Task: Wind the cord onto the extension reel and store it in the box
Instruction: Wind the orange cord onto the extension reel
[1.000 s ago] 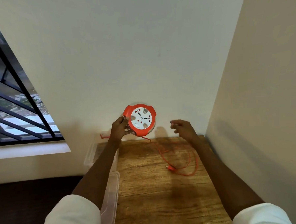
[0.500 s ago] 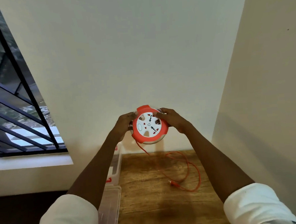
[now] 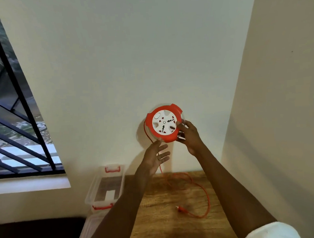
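The orange and white extension reel [image 3: 164,123] is held up in front of the wall, socket face toward me. My right hand [image 3: 189,135] grips its right lower edge. Below the reel, my left hand [image 3: 155,156] is open with fingers spread, a fingertip touching the rim. The orange cord [image 3: 201,187] drops from the reel's left side past my left palm and loops on the wooden table [image 3: 157,219], ending in the plug [image 3: 180,208]. The clear plastic box [image 3: 106,189] with orange latches sits at the table's left edge.
A wall rises behind the table and another closes in on the right. A window with black bars [image 3: 15,108] is on the left. A clear lid [image 3: 85,230] lies in front of the box, partly hidden by my left arm.
My left hand has let go of the reel and dropped below it, opened. The reel has turned and shifted right, now held by my right hand alone. More of the box shows.
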Motion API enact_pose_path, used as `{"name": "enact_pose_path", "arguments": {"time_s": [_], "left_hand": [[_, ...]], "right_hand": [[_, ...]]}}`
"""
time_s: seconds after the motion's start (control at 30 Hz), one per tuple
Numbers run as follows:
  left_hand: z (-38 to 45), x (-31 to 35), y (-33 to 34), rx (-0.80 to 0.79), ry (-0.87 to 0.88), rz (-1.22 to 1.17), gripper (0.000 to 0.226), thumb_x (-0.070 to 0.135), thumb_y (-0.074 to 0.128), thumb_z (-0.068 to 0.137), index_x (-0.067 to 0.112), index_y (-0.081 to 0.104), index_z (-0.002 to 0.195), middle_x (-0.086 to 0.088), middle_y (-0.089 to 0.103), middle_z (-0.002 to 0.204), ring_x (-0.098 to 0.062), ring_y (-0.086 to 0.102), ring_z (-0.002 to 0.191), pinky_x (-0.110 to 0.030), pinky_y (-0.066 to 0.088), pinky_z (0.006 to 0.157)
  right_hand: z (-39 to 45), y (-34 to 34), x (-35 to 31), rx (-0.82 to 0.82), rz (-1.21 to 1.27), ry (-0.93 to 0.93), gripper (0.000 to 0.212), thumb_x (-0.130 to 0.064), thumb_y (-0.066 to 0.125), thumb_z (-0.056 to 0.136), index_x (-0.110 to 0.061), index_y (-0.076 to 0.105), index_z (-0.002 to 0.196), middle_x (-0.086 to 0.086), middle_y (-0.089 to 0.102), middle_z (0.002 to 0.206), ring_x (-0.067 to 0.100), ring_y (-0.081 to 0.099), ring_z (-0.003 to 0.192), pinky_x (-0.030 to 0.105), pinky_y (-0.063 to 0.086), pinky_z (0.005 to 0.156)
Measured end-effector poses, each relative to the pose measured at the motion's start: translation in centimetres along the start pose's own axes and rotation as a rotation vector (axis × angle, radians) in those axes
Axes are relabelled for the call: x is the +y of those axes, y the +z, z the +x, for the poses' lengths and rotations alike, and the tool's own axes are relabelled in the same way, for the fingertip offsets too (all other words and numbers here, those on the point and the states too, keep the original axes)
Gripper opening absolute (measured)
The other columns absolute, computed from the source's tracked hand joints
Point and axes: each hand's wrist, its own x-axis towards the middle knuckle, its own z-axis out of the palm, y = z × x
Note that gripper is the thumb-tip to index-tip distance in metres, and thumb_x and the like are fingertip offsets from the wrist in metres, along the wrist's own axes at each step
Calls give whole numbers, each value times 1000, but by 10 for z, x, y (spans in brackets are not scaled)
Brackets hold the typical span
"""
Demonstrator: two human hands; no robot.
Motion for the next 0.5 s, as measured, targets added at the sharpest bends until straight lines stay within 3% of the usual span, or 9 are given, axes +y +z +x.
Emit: {"name": "enact_pose_path", "arguments": {"time_s": [0.13,0.23,0.33,0.4,0.5], "left_hand": [[3,13,14,17,235,-104,53,28,68,92,24,49,141,-9,64,131,-33,65,115,-51,55,97],[3,10,17,8,271,-118,52,27,69,93,26,50,141,-4,66,127,-31,69,110,-48,59,88],[3,7,17,-11,281,-125,50,28,68,94,26,52,141,-4,66,128,-31,69,110,-49,59,87],[3,10,16,2,282,-82,51,29,69,92,26,53,141,-5,65,130,-32,67,113,-53,57,93],[2,22,15,45,303,56,56,32,71,90,27,51,142,-5,63,132,-33,64,115,-52,56,95]], "right_hand": [[-5,-13,1,-57,32,13,41,-41,67,91,-23,61,127,5,72,116,29,70,102,39,61,82],[-12,-20,2,-17,26,-14,29,-44,64,93,-26,67,116,1,75,110,28,71,100,37,61,78],[-17,-20,1,36,-103,-60,34,-45,61,95,-25,63,123,3,71,120,23,72,97,31,60,73],[-19,-24,1,118,-453,-190,49,-47,60,95,-24,51,138,3,57,140,19,67,107,34,59,81],[-20,-37,-1,222,-1262,-652,63,-46,62,94,-20,41,148,8,40,153,26,52,127,45,50,97]]}}
